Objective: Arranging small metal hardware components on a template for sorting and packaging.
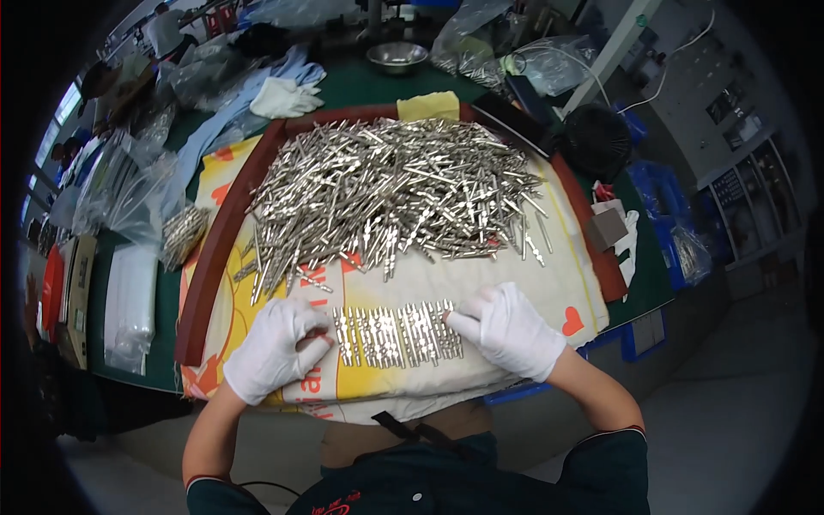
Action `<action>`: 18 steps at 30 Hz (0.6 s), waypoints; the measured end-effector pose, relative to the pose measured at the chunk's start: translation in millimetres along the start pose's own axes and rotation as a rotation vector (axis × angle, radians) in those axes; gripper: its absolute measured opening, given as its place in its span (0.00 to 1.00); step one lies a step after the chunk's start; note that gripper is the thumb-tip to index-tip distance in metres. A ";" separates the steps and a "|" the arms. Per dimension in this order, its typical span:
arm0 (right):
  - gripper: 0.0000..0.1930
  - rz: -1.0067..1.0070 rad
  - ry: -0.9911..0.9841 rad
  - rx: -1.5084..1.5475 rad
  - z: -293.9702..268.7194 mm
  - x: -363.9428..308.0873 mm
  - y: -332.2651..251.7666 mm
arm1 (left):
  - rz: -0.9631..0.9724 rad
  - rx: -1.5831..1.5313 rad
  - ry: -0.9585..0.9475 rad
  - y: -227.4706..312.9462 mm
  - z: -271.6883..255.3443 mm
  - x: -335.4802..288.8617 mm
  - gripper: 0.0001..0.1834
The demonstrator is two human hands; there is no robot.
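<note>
A row of short, shiny metal pins with stepped collars point(390, 337) lies side by side on the printed cloth point(541, 296) in front of me. At the row's left end is my left hand point(276, 349), in a white glove with bare fingertips showing. Its thumb and forefinger are apart, with nothing visible between them. My right hand point(512, 333), gloved the same way, is at the right end with its fingers curled and its thumb tip against the last pins. Whatever may be between those fingertips is hidden. Beyond both hands rises a large loose heap of similar pins point(395, 184).
Dark red wooden bars point(225, 275) frame the heap at left, back and right. A metal bowl point(396, 57) and white gloves point(286, 98) lie behind it. A bundle of pins point(183, 236) sits at left, a black fan point(596, 140) at right.
</note>
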State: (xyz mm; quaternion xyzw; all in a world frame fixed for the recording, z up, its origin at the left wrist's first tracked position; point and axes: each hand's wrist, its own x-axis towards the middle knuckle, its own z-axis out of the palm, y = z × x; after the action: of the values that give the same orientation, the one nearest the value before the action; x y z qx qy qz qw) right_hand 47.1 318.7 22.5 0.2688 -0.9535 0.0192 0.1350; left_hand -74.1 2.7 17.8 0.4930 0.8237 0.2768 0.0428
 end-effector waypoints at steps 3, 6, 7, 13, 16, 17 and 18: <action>0.10 -0.091 -0.106 -0.021 -3.5 3.2 -2.9 | -0.051 0.002 0.008 6.2 2.7 -4.6 0.11; 0.07 -0.153 -0.116 -0.020 -3.5 10.1 -2.1 | -0.093 0.004 0.039 14.7 7.0 -3.0 0.10; 0.06 -0.217 -0.102 -0.012 -1.0 14.5 1.4 | -0.123 -0.004 0.049 16.7 8.1 -2.2 0.10; 0.09 -0.327 -0.112 -0.018 4.4 32.7 4.6 | -0.344 -0.155 0.006 32.1 5.9 14.4 0.09; 0.14 -0.368 -0.086 -0.051 7.5 39.6 2.8 | -0.343 -0.127 0.068 31.2 14.4 18.8 0.09; 0.14 -0.389 -0.073 -0.089 9.9 43.5 1.6 | -0.359 -0.121 0.071 30.5 14.8 18.4 0.09; 0.15 -0.414 -0.061 -0.067 11.1 48.0 -0.6 | -0.378 -0.131 0.089 30.7 14.8 14.9 0.10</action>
State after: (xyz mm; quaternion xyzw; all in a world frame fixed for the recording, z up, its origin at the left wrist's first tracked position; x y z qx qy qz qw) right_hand 5.4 292.6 24.6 0.4550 -0.8815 -0.0488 0.1161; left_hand -52.4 32.4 23.7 0.3128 0.8830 0.3383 0.0895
